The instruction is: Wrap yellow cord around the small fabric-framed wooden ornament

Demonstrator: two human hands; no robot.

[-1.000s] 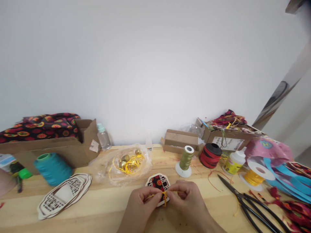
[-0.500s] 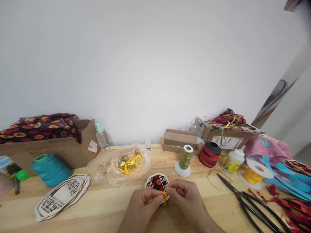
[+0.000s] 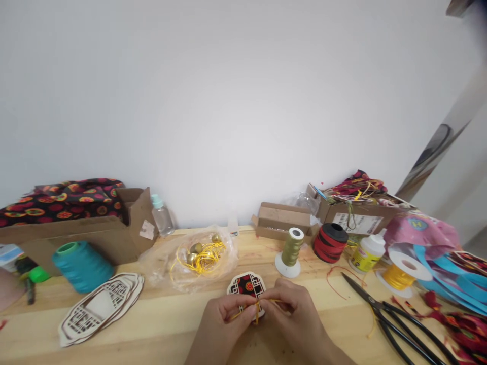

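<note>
The left hand (image 3: 224,324) and the right hand (image 3: 294,317) both pinch a yellow cord (image 3: 257,306), pulling it between them. The cord sits over a small ornament (image 3: 246,285) on the wooden surface (image 3: 160,324). Scissors (image 3: 384,314) lie to the right, well apart.

A craft workshop: the pale wooden worktop (image 3: 163,324) carries a teal thread cone (image 3: 81,266), an olive-green thread spool (image 3: 292,247), long black scissors (image 3: 395,319), a white glue bottle (image 3: 367,253) and stacked fretwork wooden frames (image 3: 101,306).

teal spool (image 3: 81,265), olive spool (image 3: 292,247), yellow cord (image 3: 257,307)
</note>
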